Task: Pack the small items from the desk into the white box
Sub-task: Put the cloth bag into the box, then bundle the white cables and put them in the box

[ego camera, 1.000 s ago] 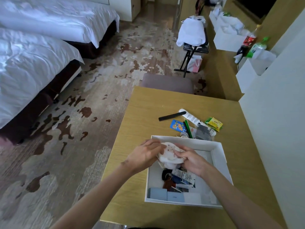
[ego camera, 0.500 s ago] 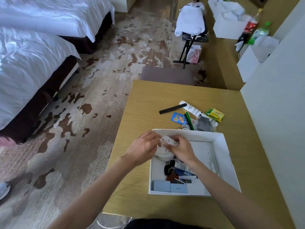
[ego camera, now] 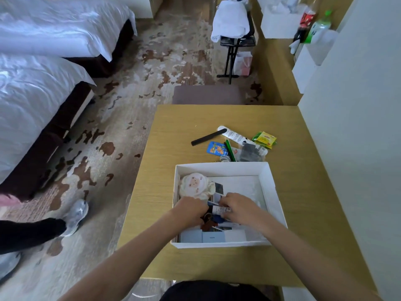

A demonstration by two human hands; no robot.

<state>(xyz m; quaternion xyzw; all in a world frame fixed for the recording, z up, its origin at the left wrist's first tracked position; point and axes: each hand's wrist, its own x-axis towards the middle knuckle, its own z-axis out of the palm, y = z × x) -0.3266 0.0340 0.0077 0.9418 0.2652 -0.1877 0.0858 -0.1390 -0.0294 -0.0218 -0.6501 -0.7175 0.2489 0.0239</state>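
The white box (ego camera: 271, 192) stands on the wooden desk (ego camera: 165, 148). A round cream plush with a face (ego camera: 195, 184) lies in its far left corner. Small cartons, a dark keyring and other bits fill the near left part. My left hand (ego camera: 191, 210) is curled down among the dark items; its grasp is hidden. My right hand (ego camera: 237, 208) pinches the end of a small white tube (ego camera: 218, 210) inside the box. Beyond the box lie a black comb (ego camera: 208, 136), a long white tube (ego camera: 233, 135), yellow-green tea packets (ego camera: 265, 139), a blue card (ego camera: 217, 148), a green pen (ego camera: 230, 153) and a grey packet (ego camera: 249, 152).
A white wall (ego camera: 358, 148) borders the desk's right side. A grey chair (ego camera: 208, 97) is pushed in at the far edge. Another person's dark-trousered leg and pale shoe (ego camera: 74, 216) stand on the carpet at left, near two beds (ego camera: 32, 101).
Both hands let go of the cream plush, which now rests in the box's far left corner. They moved nearer, down onto the items in the box. A person's leg came into view at left.
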